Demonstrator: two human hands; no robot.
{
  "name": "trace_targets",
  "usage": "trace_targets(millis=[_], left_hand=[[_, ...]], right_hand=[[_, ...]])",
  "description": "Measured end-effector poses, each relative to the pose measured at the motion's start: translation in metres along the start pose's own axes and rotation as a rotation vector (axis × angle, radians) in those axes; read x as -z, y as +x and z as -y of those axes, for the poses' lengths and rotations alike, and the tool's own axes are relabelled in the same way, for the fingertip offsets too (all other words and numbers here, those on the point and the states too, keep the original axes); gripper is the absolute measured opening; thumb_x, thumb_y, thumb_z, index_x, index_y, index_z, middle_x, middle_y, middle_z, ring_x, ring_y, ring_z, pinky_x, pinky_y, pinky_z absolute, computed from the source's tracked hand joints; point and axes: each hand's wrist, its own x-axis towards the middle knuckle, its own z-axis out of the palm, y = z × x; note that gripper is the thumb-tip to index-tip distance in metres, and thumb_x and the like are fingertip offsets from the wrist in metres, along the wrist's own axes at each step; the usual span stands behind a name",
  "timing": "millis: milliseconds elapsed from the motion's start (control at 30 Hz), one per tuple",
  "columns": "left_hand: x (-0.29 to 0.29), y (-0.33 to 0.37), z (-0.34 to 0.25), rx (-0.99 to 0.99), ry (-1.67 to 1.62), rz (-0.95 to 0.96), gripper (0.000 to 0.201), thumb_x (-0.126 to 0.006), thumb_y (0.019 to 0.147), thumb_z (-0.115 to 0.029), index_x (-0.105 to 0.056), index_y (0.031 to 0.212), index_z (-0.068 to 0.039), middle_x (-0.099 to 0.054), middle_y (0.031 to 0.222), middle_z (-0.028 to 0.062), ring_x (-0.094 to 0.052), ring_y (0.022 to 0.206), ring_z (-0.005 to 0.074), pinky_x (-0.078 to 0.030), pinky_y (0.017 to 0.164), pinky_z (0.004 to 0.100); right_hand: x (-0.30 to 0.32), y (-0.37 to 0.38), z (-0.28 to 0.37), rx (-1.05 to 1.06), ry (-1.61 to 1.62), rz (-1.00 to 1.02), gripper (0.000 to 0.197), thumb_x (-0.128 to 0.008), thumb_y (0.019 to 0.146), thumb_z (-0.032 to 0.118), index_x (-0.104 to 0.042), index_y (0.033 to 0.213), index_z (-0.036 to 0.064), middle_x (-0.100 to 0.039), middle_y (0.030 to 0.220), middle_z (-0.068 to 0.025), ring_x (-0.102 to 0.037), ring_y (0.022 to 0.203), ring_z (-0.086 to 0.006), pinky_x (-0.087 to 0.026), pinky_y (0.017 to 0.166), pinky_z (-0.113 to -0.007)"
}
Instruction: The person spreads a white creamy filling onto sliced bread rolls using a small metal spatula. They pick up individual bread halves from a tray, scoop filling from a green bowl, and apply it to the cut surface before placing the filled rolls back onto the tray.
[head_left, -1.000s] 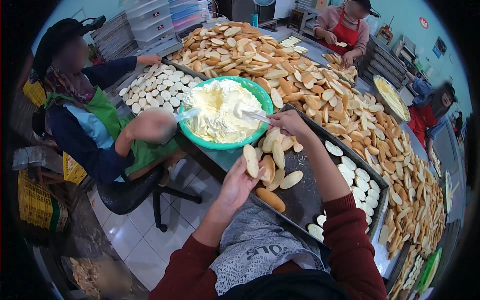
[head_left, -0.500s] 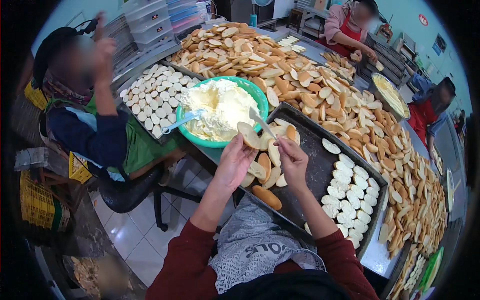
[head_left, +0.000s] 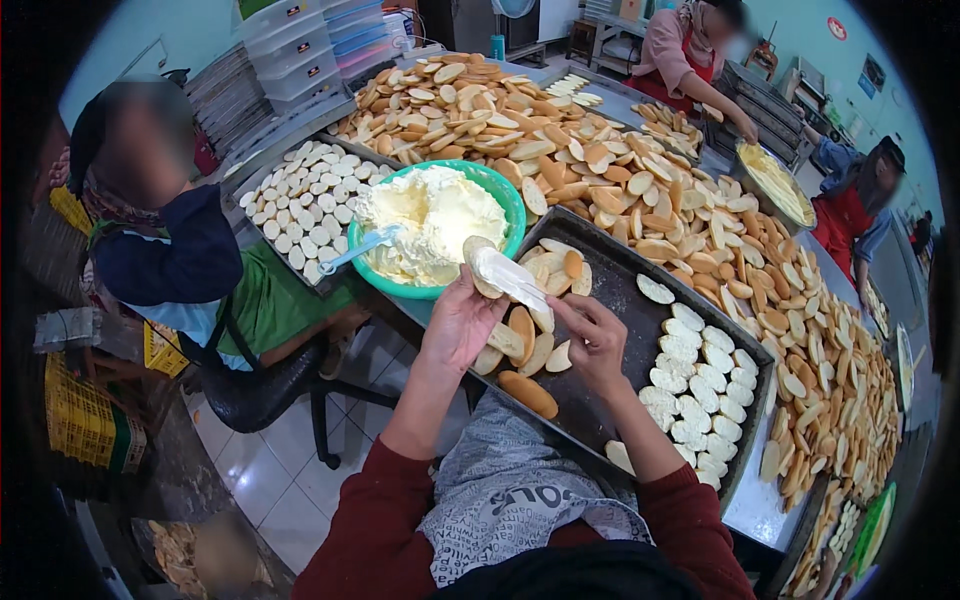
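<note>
My left hand (head_left: 455, 335) pinches an oval bread slice (head_left: 480, 248) near the green bowl. My right hand (head_left: 595, 350) grips a spreading knife (head_left: 510, 278), its flat blade coated in white cream and laid against the slice. Below both hands, a dark baking tray (head_left: 622, 300) holds a pile of plain bread slices (head_left: 540, 352) at its left end. Rows of cream-topped slices (head_left: 690, 380) fill its right end. The green bowl (head_left: 516, 215) is heaped with pale cream (head_left: 430, 220); a light-blue-handled utensil (head_left: 362, 248) rests across its rim.
Beyond the tray, a large heap of bread slices (head_left: 640, 200) spreads over the table. Another tray (head_left: 262, 235) of slices stands left of the bowl, beside a seated person (head_left: 180, 250). Two people in red aprons work at the far right, near a cream-filled bowl (head_left: 775, 185).
The knife blade has come down onto the bread slice and now shows a thick white coat of cream. The seated person at left has lowered a raised hand.
</note>
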Motion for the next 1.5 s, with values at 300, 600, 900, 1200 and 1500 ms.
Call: trace_targets(millis=[300,600,900,1200,1500], left_hand=[[-0.003,0.0,0.004,-0.121,0.132,-0.117,0.04,-0.052,0.096,-0.028,-0.043,0.129,-0.009,-0.05,0.125,0.0072,-0.051,0.112,0.0184,-0.044,0.096,0.0343],[-0.011,-0.005,0.002,-0.086,0.111,-0.103,0.045,-0.053,0.095,-0.017,-0.032,0.135,-0.021,-0.043,0.133,0.0049,-0.046,0.118,0.0207,-0.043,0.098,0.04],[-0.024,-0.013,0.031,0.079,0.076,0.042,0.045,-0.054,0.094,-0.015,-0.034,0.134,-0.019,-0.045,0.132,0.0012,-0.048,0.12,0.0166,-0.045,0.095,0.0337],[-0.033,-0.001,0.056,0.214,0.247,0.054,0.041,-0.048,0.098,-0.027,-0.034,0.135,-0.016,-0.05,0.125,0.0031,-0.052,0.112,0.0155,-0.046,0.094,0.0337],[-0.019,0.074,0.14,0.374,0.572,0.125,0.034,-0.056,0.092,-0.01,-0.037,0.12,-0.009,-0.05,0.113,0.0111,-0.054,0.107,0.0187,-0.049,0.093,0.0348]], right_hand=[[0.037,0.005,0.026,0.017,-0.183,-0.022,0.062,-0.058,0.057,-0.008,-0.069,0.11,0.0243,-0.067,0.091,-0.0034,-0.064,0.073,-0.0204,-0.051,0.062,-0.03],[0.044,-0.016,0.021,0.161,-0.274,-0.119,0.064,-0.06,0.053,-0.004,-0.069,0.111,0.0224,-0.065,0.09,-0.0022,-0.056,0.062,-0.0179,-0.042,0.053,-0.029],[0.024,0.006,0.016,0.139,-0.401,-0.128,0.064,-0.06,0.054,-0.005,-0.069,0.11,0.0233,-0.064,0.095,-0.0029,-0.057,0.066,-0.0186,-0.041,0.056,-0.03],[0.064,-0.002,-0.008,-0.268,-0.28,-0.266,0.058,-0.056,0.062,-0.011,-0.071,0.108,0.0205,-0.066,0.095,-0.0078,-0.063,0.077,-0.0214,-0.049,0.068,-0.03],[0.186,-0.07,0.003,-0.514,-0.259,-0.595,0.034,-0.056,0.085,-0.01,-0.067,0.113,0.0068,-0.065,0.098,-0.0066,-0.059,0.087,-0.0116,-0.045,0.074,-0.021]])
